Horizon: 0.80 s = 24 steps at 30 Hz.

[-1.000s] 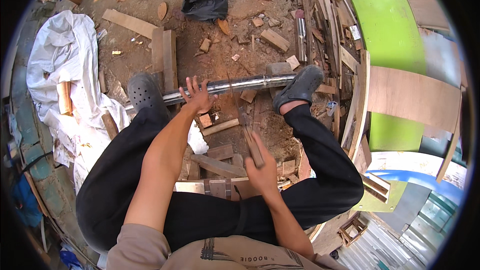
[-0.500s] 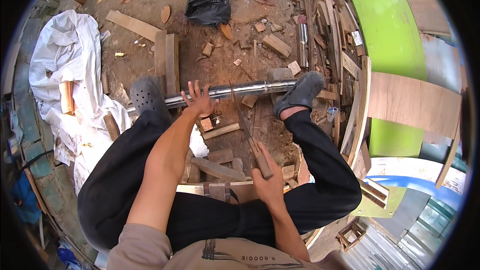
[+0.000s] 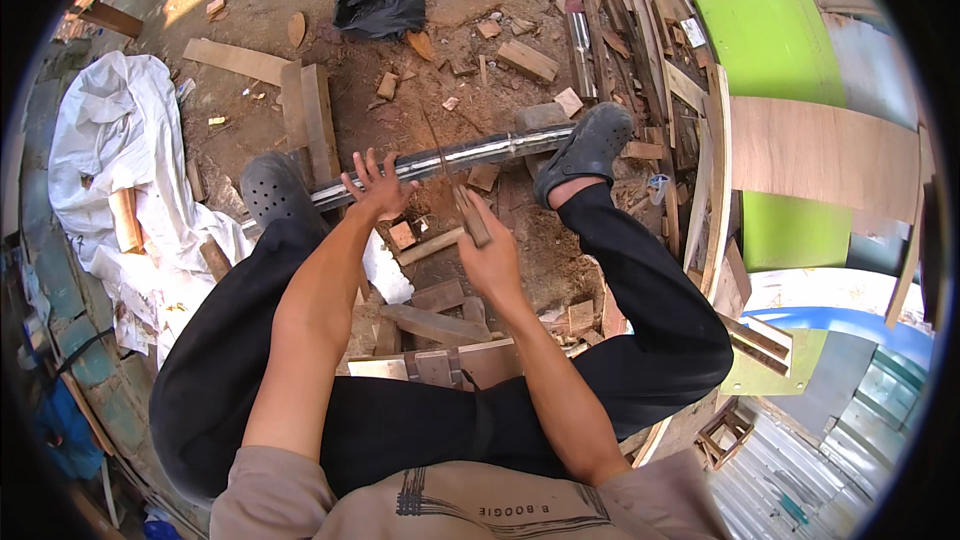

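Note:
My left hand (image 3: 381,190) lies with fingers spread on a long dark bar (image 3: 468,155) that has a white streak along its length. My right hand (image 3: 491,256) grips the wooden handle of a handsaw (image 3: 470,217). The thin saw blade crosses the bar just right of my left hand and extends beyond its far side. My left clog (image 3: 280,192) and right clog (image 3: 594,148) are at the bar's two ends, and a block (image 3: 540,117) sits by its right part. Whether the blade has cut into the bar cannot be made out.
Wood offcuts (image 3: 435,324) lie between my legs. Beyond the bar are a black plastic bag (image 3: 380,2) and scattered scraps. A white sack (image 3: 115,145) lies left; stacked timber strips (image 3: 640,30) and a green board (image 3: 765,40) stand right.
My right hand and the saw have moved forward, so more blade extends past the bar. My left hand stays spread on the bar. The whole view has shifted slightly.

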Each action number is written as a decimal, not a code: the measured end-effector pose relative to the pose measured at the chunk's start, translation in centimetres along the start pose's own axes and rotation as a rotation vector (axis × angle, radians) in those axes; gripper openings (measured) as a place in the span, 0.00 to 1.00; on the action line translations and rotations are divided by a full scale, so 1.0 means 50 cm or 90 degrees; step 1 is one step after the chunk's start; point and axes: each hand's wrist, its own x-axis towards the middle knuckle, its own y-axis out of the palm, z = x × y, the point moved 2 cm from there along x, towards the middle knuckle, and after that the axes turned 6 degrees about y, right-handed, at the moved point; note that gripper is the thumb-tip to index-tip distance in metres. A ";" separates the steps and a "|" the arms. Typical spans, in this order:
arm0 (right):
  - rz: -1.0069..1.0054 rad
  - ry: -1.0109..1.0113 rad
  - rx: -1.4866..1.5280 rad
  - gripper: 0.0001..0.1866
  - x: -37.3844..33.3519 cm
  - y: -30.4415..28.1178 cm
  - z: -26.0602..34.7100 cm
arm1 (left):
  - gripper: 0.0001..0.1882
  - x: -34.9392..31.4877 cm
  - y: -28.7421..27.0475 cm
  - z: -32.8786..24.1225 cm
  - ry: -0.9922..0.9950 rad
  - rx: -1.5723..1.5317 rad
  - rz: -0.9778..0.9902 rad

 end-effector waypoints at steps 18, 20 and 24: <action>-0.020 -0.138 0.007 0.37 -0.160 -0.031 -0.042 | 0.47 -0.022 -0.012 0.025 -0.025 0.006 -0.010; -0.027 -0.142 0.027 0.37 -0.161 -0.034 -0.042 | 0.47 -0.027 -0.018 0.013 -0.032 0.012 0.003; -0.033 -0.005 0.017 0.34 0.002 0.036 -0.055 | 0.47 -0.025 0.000 -0.023 -0.022 0.026 0.037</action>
